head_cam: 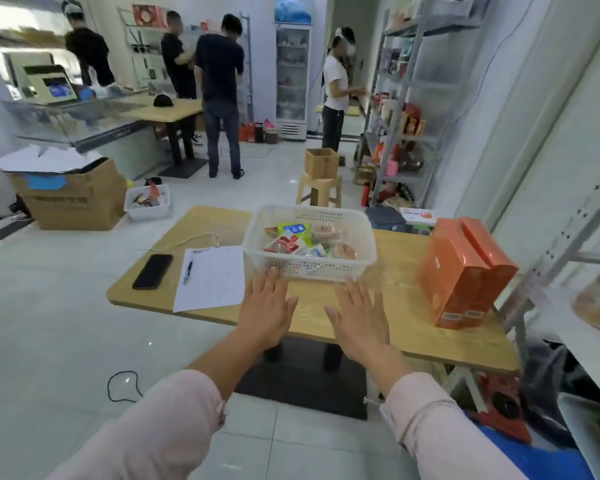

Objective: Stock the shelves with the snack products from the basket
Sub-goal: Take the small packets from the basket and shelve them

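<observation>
— Head camera: where's my basket, and what does it look like?

— Your basket (309,268) sits mid-frame on the wooden table (395,265). It's white perforated plastic, rectangular and open-topped. Inside lie loose snack packets (284,244): one red-and-white, one green-and-blue, and some round pale tubs.

— And my hands?

— Both are flat with fingers spread, holding nothing. Your left hand (267,306) has its fingertips at the basket's near wall; I can't tell whether they touch. Your right hand (357,317) is just short of it.

— Other containers?

— A second white basket (148,202) is on the floor at centre left, with mixed packets inside. A cardboard box (321,162) stands on a stool above centre, its contents hidden. Two orange boxes (465,271) stand on the table at right, beside the shelves (575,216).
</observation>
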